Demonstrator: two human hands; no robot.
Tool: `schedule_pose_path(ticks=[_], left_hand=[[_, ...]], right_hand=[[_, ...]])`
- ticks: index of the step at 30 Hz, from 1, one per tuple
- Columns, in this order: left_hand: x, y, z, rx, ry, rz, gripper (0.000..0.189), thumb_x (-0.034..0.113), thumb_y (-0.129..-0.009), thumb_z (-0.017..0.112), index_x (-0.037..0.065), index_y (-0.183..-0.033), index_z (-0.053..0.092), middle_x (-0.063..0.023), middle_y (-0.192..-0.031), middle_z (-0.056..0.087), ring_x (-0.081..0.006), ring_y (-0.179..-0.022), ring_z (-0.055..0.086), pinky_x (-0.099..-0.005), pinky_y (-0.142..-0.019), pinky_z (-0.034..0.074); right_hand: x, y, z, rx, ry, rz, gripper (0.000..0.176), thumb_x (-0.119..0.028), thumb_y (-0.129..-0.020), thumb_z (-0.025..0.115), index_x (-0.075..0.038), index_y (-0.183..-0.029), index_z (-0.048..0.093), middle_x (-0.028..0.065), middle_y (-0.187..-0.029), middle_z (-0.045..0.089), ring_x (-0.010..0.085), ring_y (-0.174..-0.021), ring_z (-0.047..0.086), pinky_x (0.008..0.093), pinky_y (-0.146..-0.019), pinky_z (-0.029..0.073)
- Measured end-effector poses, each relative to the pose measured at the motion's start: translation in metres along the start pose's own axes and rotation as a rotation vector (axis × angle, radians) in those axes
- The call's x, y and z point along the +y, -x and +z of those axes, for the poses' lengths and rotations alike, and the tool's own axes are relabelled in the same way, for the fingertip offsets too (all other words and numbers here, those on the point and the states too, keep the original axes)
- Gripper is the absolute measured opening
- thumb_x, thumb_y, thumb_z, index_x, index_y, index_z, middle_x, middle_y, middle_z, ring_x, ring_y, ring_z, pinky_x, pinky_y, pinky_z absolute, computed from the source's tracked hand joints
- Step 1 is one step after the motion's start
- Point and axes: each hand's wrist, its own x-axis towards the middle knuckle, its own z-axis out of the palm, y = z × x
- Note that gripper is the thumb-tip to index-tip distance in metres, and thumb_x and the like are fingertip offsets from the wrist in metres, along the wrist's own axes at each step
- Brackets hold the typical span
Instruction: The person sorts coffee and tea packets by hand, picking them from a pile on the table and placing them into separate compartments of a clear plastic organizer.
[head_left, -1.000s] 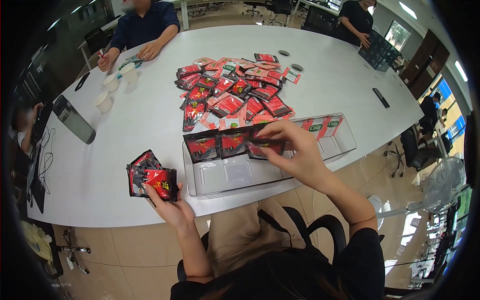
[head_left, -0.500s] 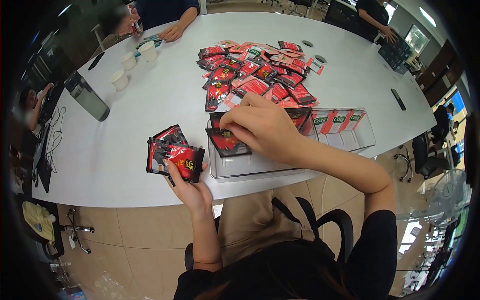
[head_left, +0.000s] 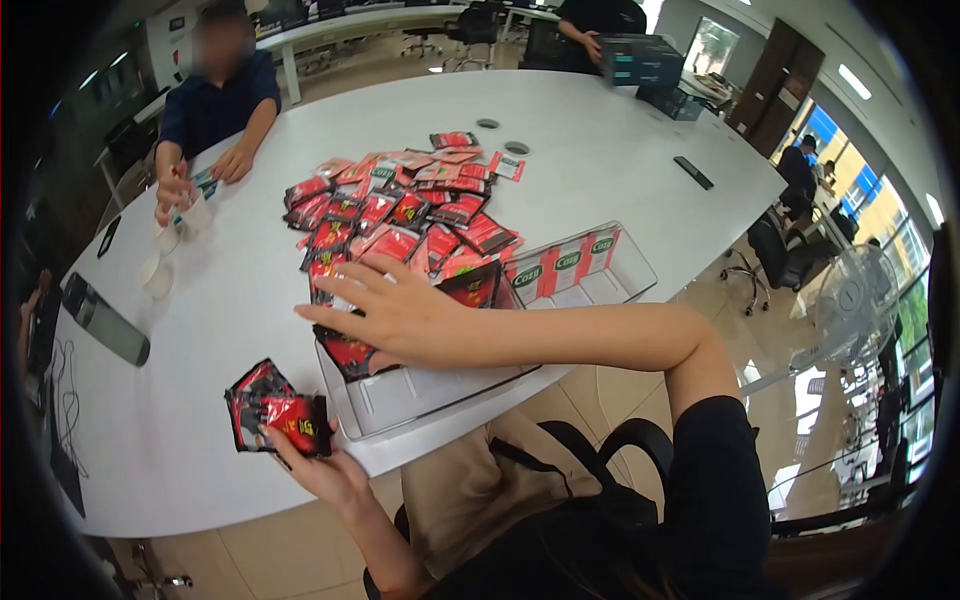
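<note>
My left hand (head_left: 330, 470) grips a few red and black coffee sachets (head_left: 280, 420), fanned out near the table's front edge. Over the left end of a clear plastic tray (head_left: 400, 405) is my right hand (head_left: 405, 310), palm down with its fingers spread. Beneath it, a red and black sachet (head_left: 345, 355) stands at the tray's back wall, partly hidden by the hand. Another dark sachet (head_left: 478, 288) leans farther right along that wall. Pink Cozy sachets (head_left: 567, 265) stand in a row in the right-hand section.
A heap of mixed sachets (head_left: 400, 205) lies behind the tray. To the left are a bottle (head_left: 105, 320), paper cups (head_left: 157, 277) and a phone (head_left: 108, 237). A seated person (head_left: 220, 115) handles a cup; another person holds a dark box (head_left: 640, 60) at the back.
My right hand's fingers, pinched on a sachet before, are now spread, and that sachet stands in the tray. The view has swung right. The seated person's hand is now at a cup.
</note>
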Motion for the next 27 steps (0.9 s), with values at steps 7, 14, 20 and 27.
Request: schedule_pose_path(ticks=[7,14,20,27], left_hand=[[0.001,0.003,0.005,0.01,-0.038,0.07,0.053,0.046,-0.093,0.056,0.012,-0.132,0.043,-0.0027,-0.122,0.052,-0.0125,-0.107,0.052,-0.0313,-0.084,0.045],[-0.009,0.004,-0.002,0.007,-0.055,0.216,0.053,0.042,-0.093,0.058,0.005,-0.128,0.044,-0.0046,-0.103,0.06,-0.012,-0.086,0.059,-0.027,-0.066,0.049],[-0.016,0.008,-0.004,0.005,-0.013,0.314,0.049,0.032,-0.094,0.06,0.002,-0.129,0.043,-0.007,-0.11,0.059,-0.0142,-0.093,0.059,-0.0316,-0.075,0.051],[-0.027,0.012,-0.023,-0.201,-0.095,0.455,0.051,0.02,-0.092,0.062,-0.001,-0.133,0.039,-0.0112,-0.126,0.052,-0.0219,-0.113,0.053,-0.0367,-0.097,0.044]], right_hand=[[0.007,-0.01,-0.002,-0.058,-0.116,0.033,0.073,-0.036,-0.067,0.078,-0.012,-0.13,0.048,0.0071,-0.117,0.055,0.0237,-0.117,0.048,0.0441,-0.099,0.034],[0.007,-0.014,-0.003,0.006,-0.065,-0.016,0.065,-0.037,-0.073,0.074,-0.011,-0.128,0.05,0.007,-0.117,0.055,0.0237,-0.112,0.05,0.0431,-0.097,0.035],[-0.027,-0.024,-0.032,0.212,-0.417,-0.118,0.056,-0.035,-0.08,0.07,-0.007,-0.124,0.053,0.0095,-0.114,0.058,0.0257,-0.103,0.055,0.0404,-0.091,0.039],[-0.054,-0.038,-0.027,0.146,-0.825,-0.077,0.025,-0.018,-0.079,0.072,-0.005,-0.096,0.06,0.0076,-0.09,0.055,0.0229,-0.078,0.058,0.0333,-0.066,0.047]])
